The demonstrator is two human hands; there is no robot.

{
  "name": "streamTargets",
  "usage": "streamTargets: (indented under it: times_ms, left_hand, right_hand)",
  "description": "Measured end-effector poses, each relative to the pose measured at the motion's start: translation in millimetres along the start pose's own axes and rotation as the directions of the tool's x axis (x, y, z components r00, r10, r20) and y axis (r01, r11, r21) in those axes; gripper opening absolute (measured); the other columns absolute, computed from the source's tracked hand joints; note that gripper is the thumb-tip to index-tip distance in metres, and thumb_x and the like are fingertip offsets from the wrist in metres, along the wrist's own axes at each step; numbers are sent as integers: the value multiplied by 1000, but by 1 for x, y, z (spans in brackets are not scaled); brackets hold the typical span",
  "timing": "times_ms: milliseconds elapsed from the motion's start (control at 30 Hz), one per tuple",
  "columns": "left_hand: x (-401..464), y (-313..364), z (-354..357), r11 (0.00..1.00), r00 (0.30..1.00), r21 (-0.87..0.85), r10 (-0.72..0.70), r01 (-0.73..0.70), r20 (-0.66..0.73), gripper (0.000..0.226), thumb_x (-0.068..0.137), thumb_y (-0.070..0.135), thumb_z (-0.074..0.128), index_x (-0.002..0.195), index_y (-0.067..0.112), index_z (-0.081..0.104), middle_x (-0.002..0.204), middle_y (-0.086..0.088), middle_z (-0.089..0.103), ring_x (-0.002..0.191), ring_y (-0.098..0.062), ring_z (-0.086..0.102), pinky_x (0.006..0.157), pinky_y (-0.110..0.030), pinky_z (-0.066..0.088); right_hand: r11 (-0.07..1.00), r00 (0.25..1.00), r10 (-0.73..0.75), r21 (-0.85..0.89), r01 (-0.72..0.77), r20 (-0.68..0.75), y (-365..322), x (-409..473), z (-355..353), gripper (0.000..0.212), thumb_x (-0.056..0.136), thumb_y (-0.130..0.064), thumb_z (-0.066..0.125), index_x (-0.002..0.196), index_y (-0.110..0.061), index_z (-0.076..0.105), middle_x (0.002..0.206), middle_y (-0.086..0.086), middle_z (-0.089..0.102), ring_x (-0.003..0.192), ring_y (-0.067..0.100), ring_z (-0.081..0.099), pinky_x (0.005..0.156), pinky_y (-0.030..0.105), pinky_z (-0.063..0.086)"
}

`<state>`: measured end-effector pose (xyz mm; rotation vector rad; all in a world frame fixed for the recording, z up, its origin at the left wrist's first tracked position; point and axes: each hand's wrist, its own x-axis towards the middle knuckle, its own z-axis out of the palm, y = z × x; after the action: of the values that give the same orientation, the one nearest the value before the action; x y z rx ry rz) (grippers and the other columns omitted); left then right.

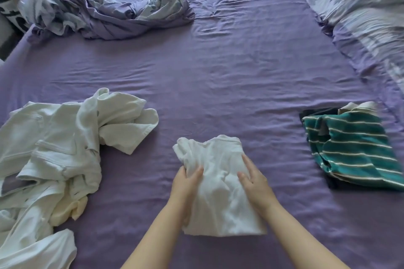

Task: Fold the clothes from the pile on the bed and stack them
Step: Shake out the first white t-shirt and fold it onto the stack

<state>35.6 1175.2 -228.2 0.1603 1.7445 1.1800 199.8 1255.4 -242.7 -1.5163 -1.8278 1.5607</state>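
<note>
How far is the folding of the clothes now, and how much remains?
Done: a teal striped garment lies folded on a dark one at the right, starting the stack. In hand: a white garment, nearly folded, with the left hand gripping its edge and the right hand flat on it. Left: the unfolded white pile at the left.

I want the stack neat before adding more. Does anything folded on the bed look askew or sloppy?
Yes. The teal white-striped garment topping the stack at the right sits skewed, with a dark garment poking out beneath. The white folded garment between the left hand and right hand still has a bunched far end.
</note>
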Motion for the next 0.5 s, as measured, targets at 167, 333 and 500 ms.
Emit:
streamTargets:
  times_ms: [167,333,500]
  left_hand:
    - [-16,26,59,995,993,-87,55,-45,109,16,88,20,66,103,18,63,94,-4,73,78,-19,72,56,-28,55]
    - [-25,59,125,991,968,-122,88,-61,234,17,88,19,66,105,16,63,98,-8,73,85,-26,71,69,-38,57]
    - [-29,92,206,984,934,-146,142,-99,329,16,90,20,63,105,19,63,94,-5,74,80,-23,71,62,-33,57]
  right_hand:
    - [910,967,225,380,-166,-115,5,3,-58,53,91,-13,59,139,-6,38,128,5,51,115,17,53,98,33,43]
    - [828,967,219,549,-115,-128,-1,5,-132,16,91,-9,58,101,-2,67,87,12,71,74,22,65,66,32,53]
    - [888,960,49,452,85,-277,-16,14,-230,28,92,-10,55,119,-14,61,108,6,69,98,21,65,88,37,52]
